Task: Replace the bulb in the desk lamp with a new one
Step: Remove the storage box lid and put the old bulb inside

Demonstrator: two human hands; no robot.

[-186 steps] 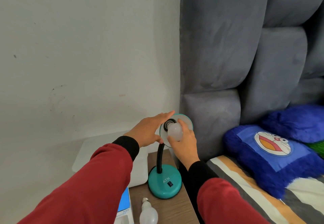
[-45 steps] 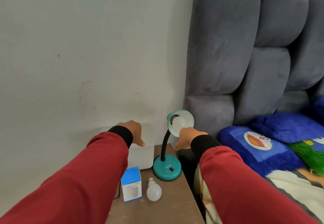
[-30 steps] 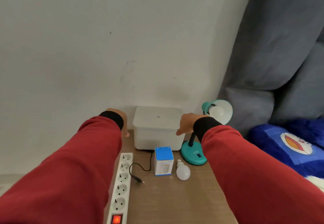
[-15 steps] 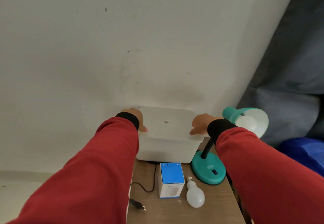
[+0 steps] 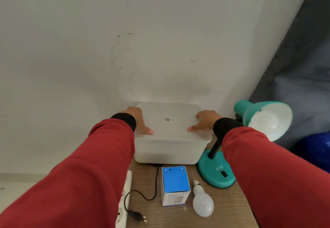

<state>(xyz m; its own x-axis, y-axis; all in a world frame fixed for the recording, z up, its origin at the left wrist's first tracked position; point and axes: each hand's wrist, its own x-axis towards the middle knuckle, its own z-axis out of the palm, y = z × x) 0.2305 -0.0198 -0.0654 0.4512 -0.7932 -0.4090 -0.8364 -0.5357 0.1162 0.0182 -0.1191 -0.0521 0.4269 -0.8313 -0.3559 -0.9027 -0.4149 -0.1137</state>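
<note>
A: Hands first. The left hand [image 5: 138,120] lies on the left edge of the white lidded box [image 5: 169,138], thumb flat on the lid, the other fingers curled over the far side and hidden. The right hand [image 5: 201,120] mirrors it on the right edge, thumb on the lid. Both grip the box; neither is on a bulb.

B: Task items?

A: The desk lamp [image 5: 250,138] stands at the right of the table [image 5: 223,213], teal base just beside the box, shade tipped toward the near right. A fitted bulb [image 5: 266,123] sits inside the shade. A loose bulb [image 5: 202,202] lies on its side near the front, screw cap pointing away, just right of the blue-topped carton [image 5: 175,185].

B: Handling?

A: Both bulbs look light, smooth and likely breakable. I would hold the round globe with spread fingertips, never the threads. The loose one could roll. The lamp neck looks flexible, so the shade probably needs steadying while twisting.

B: Room?

A: Tight. Box at the far side against the wall [image 5: 160,40], lamp base close to the right table edge, grey upholstery [image 5: 303,67] just behind the shade. The unplugged plug [image 5: 138,216] and its cord trail across the near left beside a power strip [image 5: 123,201] at the left edge. Open wood shows mostly near the front right.
</note>
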